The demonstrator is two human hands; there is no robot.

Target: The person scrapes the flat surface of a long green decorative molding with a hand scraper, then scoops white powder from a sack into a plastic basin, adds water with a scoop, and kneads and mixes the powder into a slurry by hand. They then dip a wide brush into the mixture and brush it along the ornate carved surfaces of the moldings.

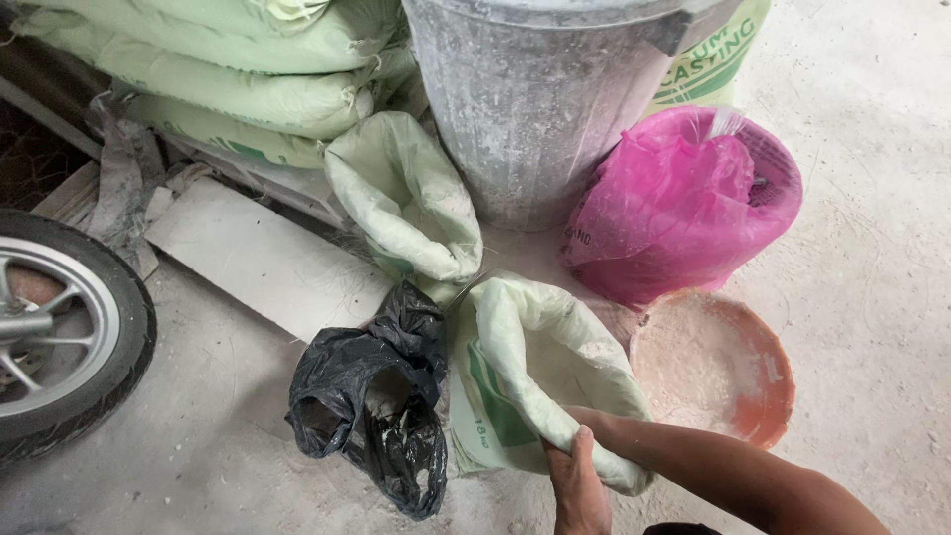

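Fingers (pixel 578 448) of the left hand (pixel 580 485) curled shut over the rolled rim of an open pale-green sack (pixel 540 367), pinching the fabric at its near edge. Right forearm (pixel 713 466) reaching in from the lower right, crossing just above the left hand and disappearing into the mouth of the sack; right hand hidden inside, so impossible to tell whether open or closed.

Sack standing on the dusty concrete floor (pixel 198 446), mouth rolled down, white powder clinging to its lining. Just to its left, touching, a crumpled black plastic bag (pixel 371 396) streaked with the same white dust. Just to its right, a shallow orange basin (pixel 718 367) coated with white powder. Behind the basin, a pink plastic bag (pixel 679 203) bulging and upright. A second open pale-green sack (pixel 406 193) leaning behind, against a large grey metal bin (pixel 535 99) crusted with powder. Sealed green sacks (pixel 218 69) stacked at upper left above a flat white board (pixel 263 258) lying on the floor. At the far left edge, a motorcycle wheel (pixel 59 327) with black tyre and silver spokes.
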